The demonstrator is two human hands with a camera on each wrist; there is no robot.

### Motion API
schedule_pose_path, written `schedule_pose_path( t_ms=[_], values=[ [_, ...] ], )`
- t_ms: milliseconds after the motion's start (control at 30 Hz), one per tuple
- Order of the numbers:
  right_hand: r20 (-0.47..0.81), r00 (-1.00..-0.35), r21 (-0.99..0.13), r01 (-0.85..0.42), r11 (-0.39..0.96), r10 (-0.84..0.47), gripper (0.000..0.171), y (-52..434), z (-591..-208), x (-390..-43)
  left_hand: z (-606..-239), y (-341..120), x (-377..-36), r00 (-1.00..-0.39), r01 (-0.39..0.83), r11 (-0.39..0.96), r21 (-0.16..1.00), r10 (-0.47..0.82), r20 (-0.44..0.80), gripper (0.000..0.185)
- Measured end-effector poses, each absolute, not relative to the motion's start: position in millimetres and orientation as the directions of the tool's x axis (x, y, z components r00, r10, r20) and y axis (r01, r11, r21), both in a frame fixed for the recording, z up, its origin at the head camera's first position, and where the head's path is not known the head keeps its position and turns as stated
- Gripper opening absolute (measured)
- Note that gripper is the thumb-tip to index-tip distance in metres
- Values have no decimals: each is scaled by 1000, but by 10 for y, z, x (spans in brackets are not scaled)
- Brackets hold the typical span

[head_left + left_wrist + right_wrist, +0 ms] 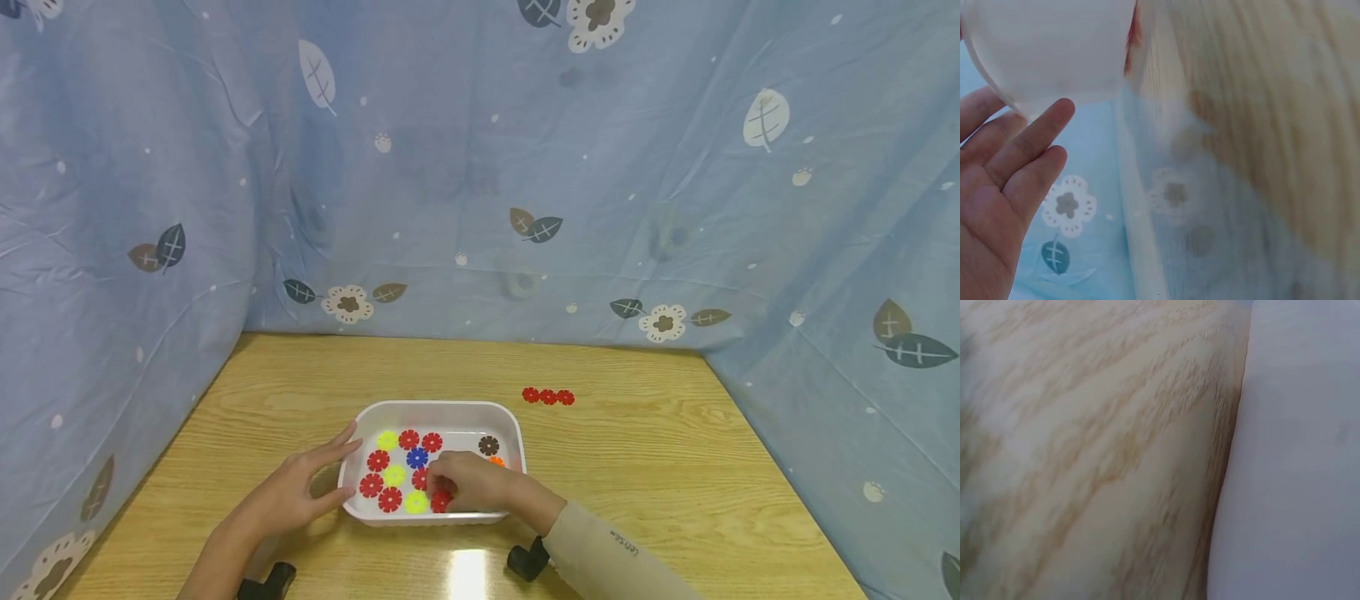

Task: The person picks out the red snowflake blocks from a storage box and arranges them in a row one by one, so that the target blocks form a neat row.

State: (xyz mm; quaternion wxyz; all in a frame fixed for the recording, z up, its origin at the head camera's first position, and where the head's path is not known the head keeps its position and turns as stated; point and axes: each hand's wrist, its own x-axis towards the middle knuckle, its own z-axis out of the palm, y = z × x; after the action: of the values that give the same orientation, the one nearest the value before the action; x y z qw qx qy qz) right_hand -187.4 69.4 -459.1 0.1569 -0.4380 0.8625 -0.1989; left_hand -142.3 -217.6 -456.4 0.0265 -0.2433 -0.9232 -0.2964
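A white plastic tray [442, 407] on the table holds several flat, notched snowflake discs. Among them are red ones such as this red disc [389, 500], a yellow disc [393, 476] and a blue disc [417, 457]. My left hand [303, 487] rests at the tray's left end, fingers spread and touching the rim; the left wrist view shows them nearly straight against the tray. Inside the tray my right hand [472, 483] has its fingers curled down, pinching a red snowflake disc [440, 502]; the fingertips are partly hidden. Another red disc [420, 478] lies partly under the knuckles.
Three joined red discs [548, 397] lie in a row on the wooden table [637, 467], beyond the tray to the right. A brown disc [488, 445] and an orange disc [497, 461] sit at the tray's right side. A patterned blue curtain [480, 167] encloses the table's back and sides.
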Motion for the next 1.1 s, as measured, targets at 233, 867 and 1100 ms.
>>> schedule_pose_path(
  t_ms=[233,867,1100],
  values=[
    [-108,-539,-522,-684,508,-836,21,699,-4587,-1877,-4567,-2174,-1425,-886,453,710,538,426,184,57],
    [-102,-605,-722,-501,477,-790,24,777,-4493,-1905,-4562,-2159,-1421,-895,432,715,550,414,165,57],
    [-75,-653,-796,-415,440,-753,20,849,-4390,-1976,-4561,-2155,-1416,-896,433,719,543,411,170,57]
  ],
)
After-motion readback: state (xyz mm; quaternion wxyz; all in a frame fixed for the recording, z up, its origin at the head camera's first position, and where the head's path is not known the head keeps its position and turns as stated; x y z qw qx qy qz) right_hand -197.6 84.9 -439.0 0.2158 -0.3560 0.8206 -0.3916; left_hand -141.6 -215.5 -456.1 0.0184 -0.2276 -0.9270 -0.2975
